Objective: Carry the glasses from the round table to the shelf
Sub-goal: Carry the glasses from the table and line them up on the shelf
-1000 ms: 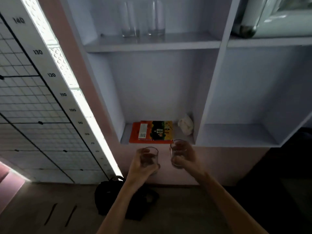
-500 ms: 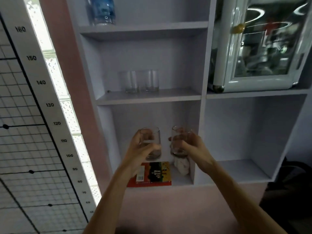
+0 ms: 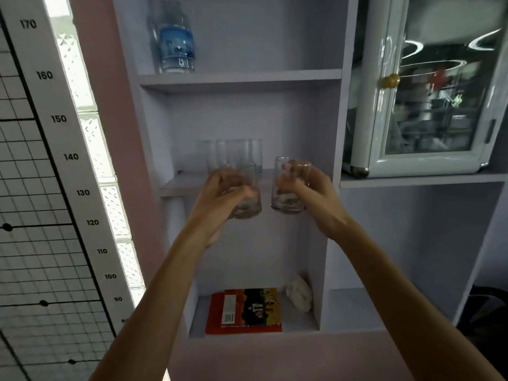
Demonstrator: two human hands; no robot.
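Clear cylindrical glasses [image 3: 290, 185] gripped, both hands [image 3: 316, 199], before shelf [image 3: 239, 79].

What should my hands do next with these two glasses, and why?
Probably lift both a little more and ease them forward onto the middle shelf board. The left hand and right hand each hold a glass, left glass and right glass, with bases below the board's front edge. Set them in front of the glasses already standing there.

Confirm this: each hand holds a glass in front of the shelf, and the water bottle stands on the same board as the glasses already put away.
Not quite. The head view shows the water bottle one board above the stored glasses. The left hand and right hand each hold a glass.
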